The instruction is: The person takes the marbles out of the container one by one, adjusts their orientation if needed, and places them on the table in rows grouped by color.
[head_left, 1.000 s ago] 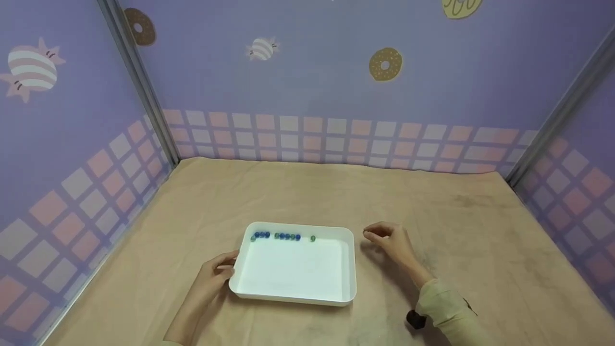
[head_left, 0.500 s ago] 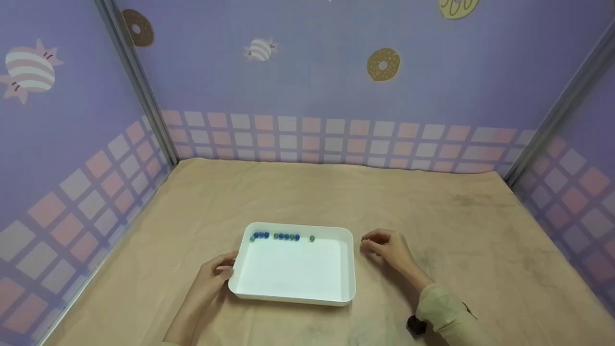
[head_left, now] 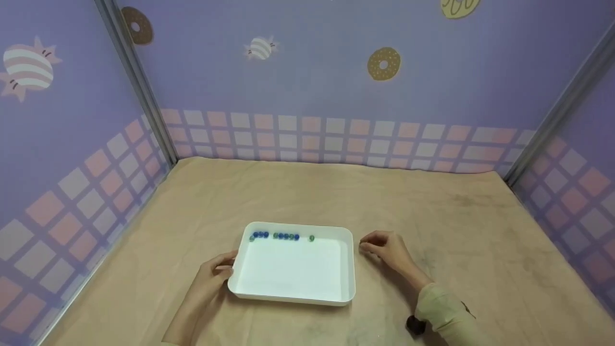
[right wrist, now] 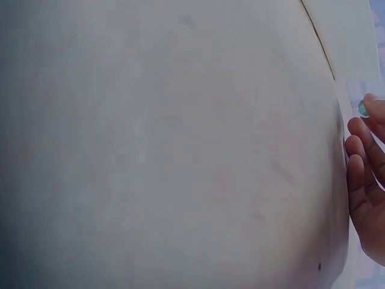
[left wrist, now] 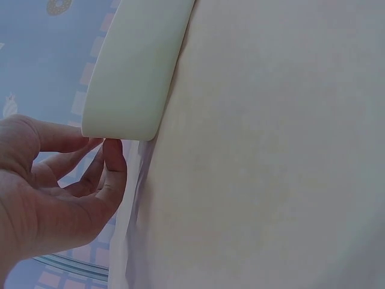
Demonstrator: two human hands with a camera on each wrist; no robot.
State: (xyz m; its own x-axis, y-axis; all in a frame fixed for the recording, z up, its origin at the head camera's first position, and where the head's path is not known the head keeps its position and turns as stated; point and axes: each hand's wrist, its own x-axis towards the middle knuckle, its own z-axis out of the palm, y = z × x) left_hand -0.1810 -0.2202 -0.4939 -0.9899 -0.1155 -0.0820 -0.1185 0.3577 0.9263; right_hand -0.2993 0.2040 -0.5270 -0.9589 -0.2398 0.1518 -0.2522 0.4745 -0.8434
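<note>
A white tray (head_left: 293, 269) lies on the cloth with several blue and green glass marbles (head_left: 286, 236) along its far inner wall. My left hand (head_left: 215, 271) is at the tray's left side, its bent fingers resting against the outer wall. In the left wrist view, the fingertips (left wrist: 114, 146) touch the tray's end (left wrist: 129, 90). My right hand (head_left: 390, 249) is low over the cloth, just off the tray's right wall. Between its thumb and a finger it pinches a green marble (right wrist: 363, 108), seen best in the right wrist view.
A beige cloth (head_left: 336, 192) covers the tabletop. Patterned purple walls (head_left: 307, 86) stand at the back and both sides, with metal posts (head_left: 144, 91) in the corners. A small dark object (head_left: 415, 325) shows beside the right sleeve (head_left: 442, 307).
My right hand has moved slightly toward me and closer to the tray. The left hand, the tray and the marbles inside it keep their places.
</note>
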